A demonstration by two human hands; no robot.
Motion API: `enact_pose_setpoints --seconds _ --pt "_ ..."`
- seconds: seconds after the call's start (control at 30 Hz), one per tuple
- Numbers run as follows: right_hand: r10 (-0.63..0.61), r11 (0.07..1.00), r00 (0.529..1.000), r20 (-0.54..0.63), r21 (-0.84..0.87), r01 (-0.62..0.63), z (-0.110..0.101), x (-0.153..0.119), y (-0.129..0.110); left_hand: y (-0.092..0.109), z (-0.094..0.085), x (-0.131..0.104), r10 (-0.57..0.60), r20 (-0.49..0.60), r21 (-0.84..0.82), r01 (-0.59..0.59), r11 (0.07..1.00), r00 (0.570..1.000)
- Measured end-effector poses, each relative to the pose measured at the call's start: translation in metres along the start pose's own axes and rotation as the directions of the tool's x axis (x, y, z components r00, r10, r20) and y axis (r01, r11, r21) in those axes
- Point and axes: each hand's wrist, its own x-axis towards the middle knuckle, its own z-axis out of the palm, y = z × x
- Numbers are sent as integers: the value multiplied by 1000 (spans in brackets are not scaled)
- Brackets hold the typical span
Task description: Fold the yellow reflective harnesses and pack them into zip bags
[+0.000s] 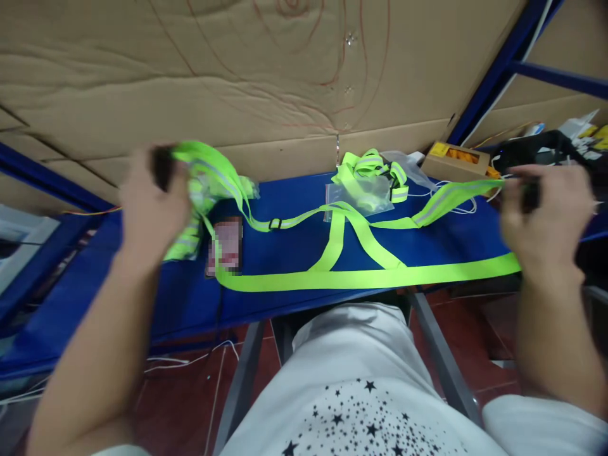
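A neon-yellow reflective harness [308, 281] of elastic straps is stretched between my two hands over the blue tabletop. At the left, my left hand [154, 212], smeared by motion, is closed around the harness's end, beside a dark piece that looks like a buckle. My right hand [546, 215] is closed on the other end at the right, with another dark part partly visible in the fist. A black slider [275, 223] sits on the upper strap. Two slanted straps join the upper strap to the lower one.
More folded yellow straps [370, 168] lie at the back with a clear plastic bag [363, 196], and a further yellow bundle is at the left. A phone-like object [225, 246], blurred out, rests near it. An open cardboard box [456, 161] stands at the back right by a cardboard wall [228, 82].
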Motion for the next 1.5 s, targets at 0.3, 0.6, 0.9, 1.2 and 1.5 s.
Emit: enact_pose_setpoints --seconds 0.3,0.6,0.9,1.2,1.5 --pt "-467 855 818 337 409 319 10 -8 -166 133 43 -83 294 576 259 -512 819 763" --pt "-513 824 757 406 479 301 9 -12 -199 143 51 -87 354 549 240 -548 801 757" --pt "-544 813 740 396 467 348 10 -7 -196 138 59 -88 350 508 235 -518 823 787" --pt "-508 845 730 457 427 321 18 -2 -225 151 58 -85 311 532 178 -463 868 788" --pt "-522 592 795 308 802 77 4 50 -199 106 0 -11 537 383 -436 -365 822 751"
